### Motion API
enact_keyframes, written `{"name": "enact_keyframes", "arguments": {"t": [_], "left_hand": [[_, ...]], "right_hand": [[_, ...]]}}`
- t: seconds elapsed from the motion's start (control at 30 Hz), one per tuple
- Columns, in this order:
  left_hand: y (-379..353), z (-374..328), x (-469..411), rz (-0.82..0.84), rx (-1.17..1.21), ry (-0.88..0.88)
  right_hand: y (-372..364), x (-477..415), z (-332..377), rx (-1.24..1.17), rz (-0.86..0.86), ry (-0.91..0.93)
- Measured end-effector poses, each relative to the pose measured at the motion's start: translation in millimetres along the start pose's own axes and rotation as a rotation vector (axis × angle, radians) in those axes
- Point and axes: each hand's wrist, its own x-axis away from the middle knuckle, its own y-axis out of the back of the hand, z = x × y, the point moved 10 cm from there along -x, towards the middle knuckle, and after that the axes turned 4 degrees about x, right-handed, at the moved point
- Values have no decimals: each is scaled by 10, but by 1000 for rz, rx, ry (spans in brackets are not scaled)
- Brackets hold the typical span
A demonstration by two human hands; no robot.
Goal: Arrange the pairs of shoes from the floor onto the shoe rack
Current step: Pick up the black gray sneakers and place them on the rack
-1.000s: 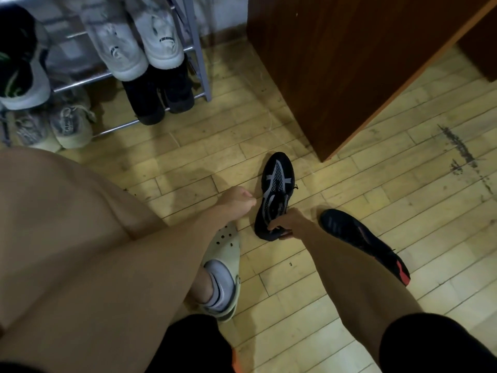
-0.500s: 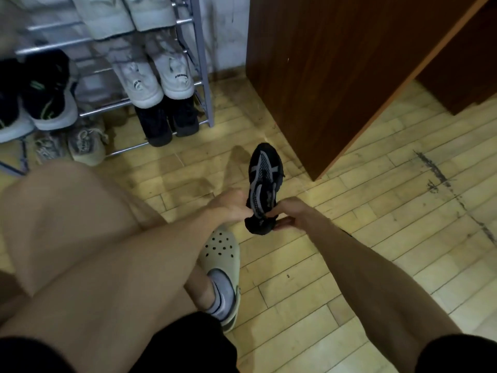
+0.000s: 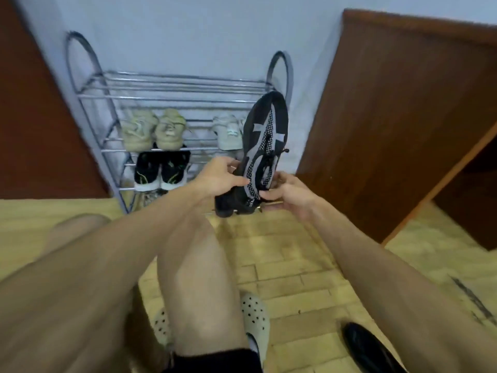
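We hold the black shoe [image 3: 265, 146] up in front of the shoe rack [image 3: 172, 87], toe pointing up and away, heel end toward us. Our left hand [image 3: 220, 179] has its fingers curled round the heel end from the left. Our right hand [image 3: 287, 195] pinches the same end from the right, so both are clamped on it. Its mate [image 3: 368, 345] lies on the floor [image 3: 295, 265] by our right leg, well apart from the rack.

On the rack a beige pair [image 3: 153, 130] sits left on the middle tier, with a pale shoe [image 3: 228, 130] to the right. The shoe we hold hides whatever stands beside that pale shoe. A black and green pair [image 3: 161, 170] sits one tier lower.

To do this step well, we judge the top tier the likeliest place for a whole pair. We should tip the toe forward and set the sole flat across at least two bars, so it cannot slip between them. The mesh upper looks soft, so a grip at the heel alone may let the toe droop; sliding one hand under the sole would steady it. We should keep room alongside for the mate and mind the wooden cabinet [image 3: 390, 117] just right of the rack. Neither hand should let go before the shoe rests on the bars.
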Motion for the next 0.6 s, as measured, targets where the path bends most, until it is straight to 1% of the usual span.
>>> {"name": "enact_keyframes", "arguments": {"t": [0.07,0.13,0.23,0.33,0.47,0.53,0.6], "left_hand": [[499,-61,156,-84,73,-6],[962,-19,344,-138,134,-1],[1615,241,642,-246,214,35],[2086,629,922,-312,318,83],[2423,1260,1230,-322,356,187],[2512,1599,1354,-306,349,251],[2577,1895,1480,-276,291,313]], "right_hand": [[-380,-16,387,38,45,69],[-826,-17,724,134,106,140],[-1541,-8,1103,308,173,231],[-2247,-85,1242,507,204,283],[-3038,-237,1044,686,306,220],[-3315,-294,866,715,341,160],[-3559,-327,679,706,357,91]]}}
